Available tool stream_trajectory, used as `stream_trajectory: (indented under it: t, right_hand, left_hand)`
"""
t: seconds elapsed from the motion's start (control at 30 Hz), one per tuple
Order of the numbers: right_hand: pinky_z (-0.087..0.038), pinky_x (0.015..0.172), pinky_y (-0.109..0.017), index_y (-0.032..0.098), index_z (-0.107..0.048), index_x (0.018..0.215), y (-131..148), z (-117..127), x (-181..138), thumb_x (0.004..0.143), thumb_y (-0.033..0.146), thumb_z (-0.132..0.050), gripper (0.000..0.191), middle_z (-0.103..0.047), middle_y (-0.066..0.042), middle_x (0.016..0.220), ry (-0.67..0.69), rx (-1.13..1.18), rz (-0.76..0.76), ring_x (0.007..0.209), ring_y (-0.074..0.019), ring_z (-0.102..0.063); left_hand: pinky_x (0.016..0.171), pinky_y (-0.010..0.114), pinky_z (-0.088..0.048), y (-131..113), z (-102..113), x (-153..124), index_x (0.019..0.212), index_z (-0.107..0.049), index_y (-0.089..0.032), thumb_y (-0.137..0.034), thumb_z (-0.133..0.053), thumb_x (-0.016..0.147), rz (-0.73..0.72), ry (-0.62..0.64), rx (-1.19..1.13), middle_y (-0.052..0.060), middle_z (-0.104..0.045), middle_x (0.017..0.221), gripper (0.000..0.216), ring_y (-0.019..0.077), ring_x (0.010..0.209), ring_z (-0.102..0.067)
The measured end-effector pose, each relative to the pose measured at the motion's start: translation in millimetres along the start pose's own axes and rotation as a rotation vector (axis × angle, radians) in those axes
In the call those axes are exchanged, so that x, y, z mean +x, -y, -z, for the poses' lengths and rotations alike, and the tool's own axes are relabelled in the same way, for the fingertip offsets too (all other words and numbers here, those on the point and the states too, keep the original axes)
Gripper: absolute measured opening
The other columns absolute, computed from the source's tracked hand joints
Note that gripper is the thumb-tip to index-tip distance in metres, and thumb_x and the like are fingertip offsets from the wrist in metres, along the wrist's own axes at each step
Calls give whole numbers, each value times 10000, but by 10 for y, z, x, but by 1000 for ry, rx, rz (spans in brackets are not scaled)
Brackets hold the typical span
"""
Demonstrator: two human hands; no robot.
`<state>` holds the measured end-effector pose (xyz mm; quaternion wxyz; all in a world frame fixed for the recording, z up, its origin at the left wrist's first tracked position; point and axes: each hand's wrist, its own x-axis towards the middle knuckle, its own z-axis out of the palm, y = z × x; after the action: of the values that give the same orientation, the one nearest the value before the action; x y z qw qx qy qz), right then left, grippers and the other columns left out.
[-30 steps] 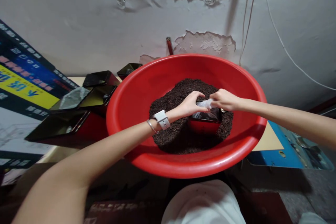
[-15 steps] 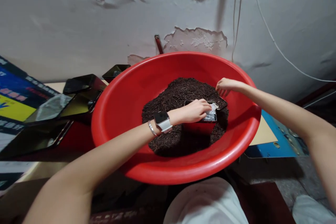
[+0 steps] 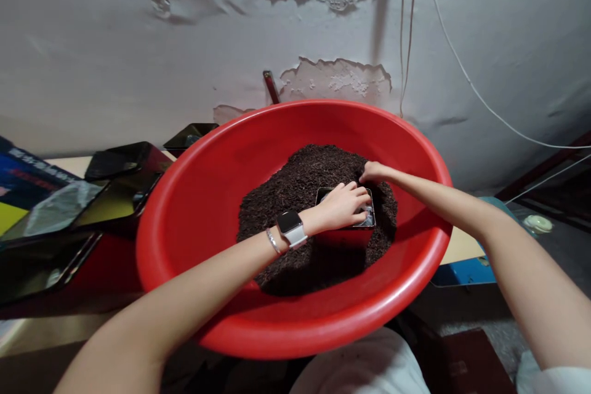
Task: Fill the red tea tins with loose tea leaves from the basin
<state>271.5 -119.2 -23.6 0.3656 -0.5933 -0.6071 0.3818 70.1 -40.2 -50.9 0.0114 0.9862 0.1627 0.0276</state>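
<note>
Dark loose leaves that look like tea [image 3: 286, 197] lie heaped in a big red plastic basin [image 3: 295, 329]. Partly sunk in the heap stands a rectangular red tin [image 3: 344, 239], its top open and clear plastic [image 3: 368, 217] showing inside. Across that opening lies my left hand [image 3: 345, 203], palm down, fingers spread and touching the tin's top; a watch and a bracelet are on this wrist. Just beyond the tin, my right hand [image 3: 375, 172] reaches into the leaves at the heap's right side. Its fingertips are hidden there, and what they hold, if anything, does not show.
More open red tins [image 3: 117, 197] crowd the basin's left side, one with a plastic bag [image 3: 62, 206] sticking out. Behind rises a peeling wall [image 3: 92, 61] with hanging white cords [image 3: 406, 43]. A blue board [image 3: 466, 272] lies at the right.
My right hand has moved down and left, from above the heap into the leaves. The left hand stays on the tin, its fingers more spread. The whole view has shifted slightly.
</note>
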Motion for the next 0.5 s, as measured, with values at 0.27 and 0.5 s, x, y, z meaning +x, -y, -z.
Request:
stream_trajectory:
  t: [0.27,0.5]
  right_hand:
    - [-527,847,-409,148,-559,1209,251,102,1126,920,358,-568,357,-586,-92,1189,-174,-78,-110,1009,-202,-603]
    - [-523,859,-418,156,-550,1227,-84,287,1082,923,351,-565,362,-575,-95,1204,-280,-194,-26,1013,-199,-598]
  left_hand:
    - [798,348,-388,6,-55,-19,1018,-630,-181,-341,-527,907,15,-51,-7,60,-643,1132,220,224,954,-518]
    - [817,355,-387,7,-69,-29,1047,-625,-173,-346,-508,922,11,-50,11,63,-646,1131,243,226,954,-515]
